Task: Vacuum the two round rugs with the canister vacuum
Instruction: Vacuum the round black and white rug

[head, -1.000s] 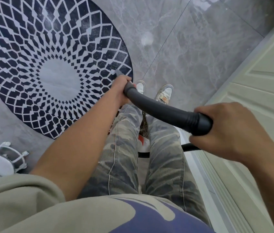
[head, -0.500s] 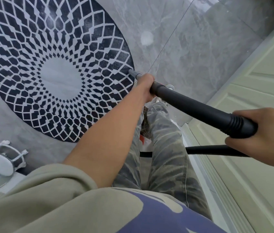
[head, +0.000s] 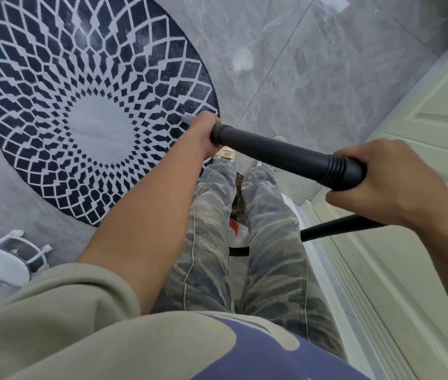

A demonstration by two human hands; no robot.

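Head view: left hand [head: 203,134] grips the tube [head: 280,156] in front, right hand [head: 384,182] behind; the rug [head: 80,105] lies beyond the left hand (tube aims there).

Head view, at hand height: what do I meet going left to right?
Round rug → left hand → black vacuum tube, gripped at both ends → right hand → cream panelled door.
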